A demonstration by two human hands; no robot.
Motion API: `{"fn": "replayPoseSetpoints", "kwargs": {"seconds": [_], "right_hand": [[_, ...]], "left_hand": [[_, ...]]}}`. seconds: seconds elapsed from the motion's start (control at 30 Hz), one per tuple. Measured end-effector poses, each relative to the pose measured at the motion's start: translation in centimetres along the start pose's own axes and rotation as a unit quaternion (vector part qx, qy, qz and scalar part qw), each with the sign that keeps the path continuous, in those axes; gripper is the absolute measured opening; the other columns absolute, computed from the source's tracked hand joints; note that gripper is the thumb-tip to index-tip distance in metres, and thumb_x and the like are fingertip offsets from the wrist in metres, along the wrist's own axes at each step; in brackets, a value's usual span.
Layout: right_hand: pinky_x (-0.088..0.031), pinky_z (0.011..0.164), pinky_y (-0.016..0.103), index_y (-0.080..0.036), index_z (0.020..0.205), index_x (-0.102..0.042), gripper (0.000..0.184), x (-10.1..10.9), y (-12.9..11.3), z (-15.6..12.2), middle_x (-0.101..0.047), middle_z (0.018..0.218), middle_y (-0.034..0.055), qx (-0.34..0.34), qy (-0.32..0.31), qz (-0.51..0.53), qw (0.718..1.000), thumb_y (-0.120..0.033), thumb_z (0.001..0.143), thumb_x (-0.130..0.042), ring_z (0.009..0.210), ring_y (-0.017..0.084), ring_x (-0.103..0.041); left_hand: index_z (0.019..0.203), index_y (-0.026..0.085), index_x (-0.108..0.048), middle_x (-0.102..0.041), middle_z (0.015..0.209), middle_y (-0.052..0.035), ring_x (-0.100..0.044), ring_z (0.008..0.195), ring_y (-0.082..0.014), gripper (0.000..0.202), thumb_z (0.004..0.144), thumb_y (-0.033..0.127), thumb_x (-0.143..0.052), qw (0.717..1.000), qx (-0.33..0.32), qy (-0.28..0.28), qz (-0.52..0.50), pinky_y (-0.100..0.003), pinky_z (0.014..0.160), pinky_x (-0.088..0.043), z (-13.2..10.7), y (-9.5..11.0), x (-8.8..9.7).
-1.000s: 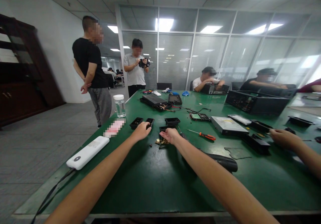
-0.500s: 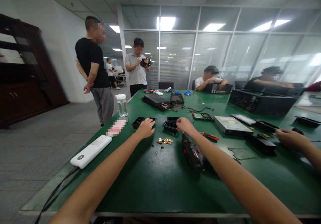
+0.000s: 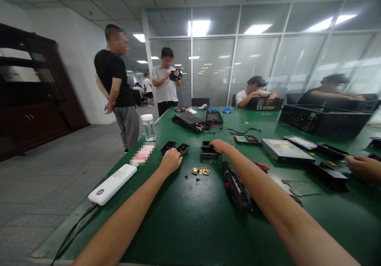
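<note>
My left hand (image 3: 172, 160) has its fingers closed on the near edge of a small black tray (image 3: 184, 150), which sits at an angle. Left of it stands a similar black tray (image 3: 168, 147); small pieces lie in this pair. Over at the other pair, my right hand (image 3: 219, 145) grips the right end of the rear black tray (image 3: 205, 143), fingertips partly hidden. The front black tray (image 3: 209, 155) is just below it. Between my arms lies a loose pile of small brass-coloured metal pieces (image 3: 201, 171) with a few screws. A black power screwdriver (image 3: 237, 186) rests beside my right forearm.
On the green table (image 3: 184, 226) are a white power bank (image 3: 113, 184), a clear jar (image 3: 148, 128), a silver disc drive (image 3: 285, 151) and red-handled pliers (image 3: 263, 166). A co-worker's hand (image 3: 361, 168) is at right. Computer cases (image 3: 324, 121) stand farther back.
My left hand has drawn back toward me, uncovering the left trays, and the right one of them has turned. My right hand has shifted to the rear tray. The view has swung slightly left.
</note>
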State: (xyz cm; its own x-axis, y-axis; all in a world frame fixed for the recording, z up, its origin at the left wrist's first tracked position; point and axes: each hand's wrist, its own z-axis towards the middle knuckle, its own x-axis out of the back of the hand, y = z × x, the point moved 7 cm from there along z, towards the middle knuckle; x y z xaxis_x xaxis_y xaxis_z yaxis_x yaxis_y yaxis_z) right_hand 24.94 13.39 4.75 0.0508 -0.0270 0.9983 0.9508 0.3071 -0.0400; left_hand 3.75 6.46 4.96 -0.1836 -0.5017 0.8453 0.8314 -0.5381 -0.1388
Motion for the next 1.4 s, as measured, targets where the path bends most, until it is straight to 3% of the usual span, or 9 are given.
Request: {"fn": "replayPoseSetpoints", "kwargs": {"seconds": [0.23, 0.4, 0.6, 0.77, 0.97, 1.13, 1.2, 1.27, 1.4], "right_hand": [[-0.029, 0.083, 0.019, -0.02, 0.101, -0.051, 0.033, -0.1, -1.9, 0.1, -0.05, 0.101, 0.0044, 0.043, -0.01, -0.051, 0.998, -0.013, 0.069, -0.044, 0.096, 0.014, -0.043], [-0.031, 0.08, 0.022, -0.015, 0.099, -0.052, 0.029, -0.3, -2.6, 0.4, -0.051, 0.098, 0.0085, 0.021, -0.015, -0.067, 0.997, -0.02, 0.07, -0.047, 0.094, 0.017, -0.044], [-0.032, 0.079, 0.022, -0.014, 0.097, -0.054, 0.029, -0.1, -3.3, 1.6, -0.051, 0.098, 0.0099, 0.002, -0.001, -0.065, 0.998, -0.017, 0.069, -0.048, 0.091, 0.017, -0.045], [-0.031, 0.08, 0.019, -0.017, 0.101, -0.051, 0.031, 1.5, -1.7, 1.6, -0.051, 0.1, 0.0063, -0.021, 0.022, -0.047, 0.998, -0.02, 0.071, -0.045, 0.093, 0.015, -0.044], [-0.032, 0.078, 0.024, -0.009, 0.106, -0.047, 0.035, 4.5, 1.0, 0.1, -0.048, 0.103, 0.0127, -0.068, 0.052, -0.04, 0.996, -0.024, 0.081, -0.028, 0.093, 0.018, -0.044], [-0.036, 0.069, 0.017, -0.02, 0.089, -0.057, 0.032, 2.2, -2.8, -1.2, -0.057, 0.086, 0.0023, 0.03, -0.031, -0.029, 0.999, -0.04, 0.065, -0.053, 0.078, 0.012, -0.051], [-0.037, 0.071, 0.02, -0.016, 0.082, -0.059, 0.031, 1.1, -4.2, -1.6, -0.057, 0.082, 0.0056, 0.034, -0.048, -0.038, 0.998, -0.037, 0.059, -0.059, 0.079, 0.016, -0.052], [-0.036, 0.074, 0.024, -0.013, 0.082, -0.059, 0.028, 0.8, -5.1, -1.7, -0.056, 0.086, 0.0103, 0.023, -0.043, -0.047, 0.998, -0.031, 0.062, -0.056, 0.083, 0.019, -0.05], [-0.035, 0.077, 0.03, -0.009, 0.088, -0.057, 0.03, 2.3, -5.3, -1.2, -0.052, 0.093, 0.0155, -0.012, -0.022, -0.049, 0.998, -0.031, 0.068, -0.05, 0.089, 0.023, -0.048]], "left_hand": [[0.076, 0.013, -0.055, -0.05, 0.08, -0.0101, -0.042, 0.084, -0.0188, 0.026, 0.075, 0.031, -0.037, 1.0, 0.007, 0.008, -0.02, -0.035, 0.078, -0.029, -0.3, -0.1, 0.2], [0.078, 0.013, -0.055, -0.051, 0.081, -0.0104, -0.042, 0.084, -0.0194, 0.026, 0.075, 0.031, -0.036, 0.999, 0.014, 0.009, -0.042, -0.036, 0.079, -0.029, -0.3, -0.1, 0.5], [0.08, 0.013, -0.054, -0.051, 0.085, -0.01, -0.042, 0.088, -0.0193, 0.025, 0.075, 0.03, -0.037, 0.997, 0.019, 0.001, -0.07, -0.035, 0.082, -0.028, -0.6, -0.4, 0.4], [0.099, 0.013, -0.046, -0.048, 0.097, -0.0092, -0.039, 0.097, -0.0183, 0.03, 0.075, 0.027, -0.036, 0.996, 0.013, 0.035, -0.082, -0.034, 0.086, -0.026, -0.6, -0.4, 1.2], [0.107, 0.016, -0.041, -0.044, 0.106, -0.0086, -0.034, 0.104, -0.0179, 0.035, 0.073, 0.023, -0.039, 0.993, -0.028, 0.05, -0.107, -0.034, 0.089, -0.023, -0.3, 1.2, 2.2], [0.106, 0.016, -0.042, -0.044, 0.106, -0.0085, -0.034, 0.104, -0.0181, 0.034, 0.072, 0.021, -0.041, 0.992, -0.037, 0.044, -0.114, -0.034, 0.089, -0.024, -0.2, 1.9, 2.2], [0.105, 0.017, -0.043, -0.044, 0.106, -0.0084, -0.033, 0.104, -0.0184, 0.034, 0.071, 0.021, -0.042, 0.992, -0.033, 0.042, -0.116, -0.035, 0.089, -0.024, -0.2, 1.8, 2.2], [0.104, 0.017, -0.043, -0.044, 0.106, -0.0085, -0.033, 0.104, -0.0187, 0.033, 0.071, 0.021, -0.042, 0.992, -0.028, 0.041, -0.118, -0.036, 0.089, -0.024, -0.3, 1.7, 2.2], [0.104, 0.017, -0.043, -0.043, 0.105, -0.0084, -0.034, 0.104, -0.0187, 0.033, 0.07, 0.02, -0.043, 0.992, -0.027, 0.043, -0.119, -0.037, 0.088, -0.025, -0.5, 1.5, 2.2]]}}
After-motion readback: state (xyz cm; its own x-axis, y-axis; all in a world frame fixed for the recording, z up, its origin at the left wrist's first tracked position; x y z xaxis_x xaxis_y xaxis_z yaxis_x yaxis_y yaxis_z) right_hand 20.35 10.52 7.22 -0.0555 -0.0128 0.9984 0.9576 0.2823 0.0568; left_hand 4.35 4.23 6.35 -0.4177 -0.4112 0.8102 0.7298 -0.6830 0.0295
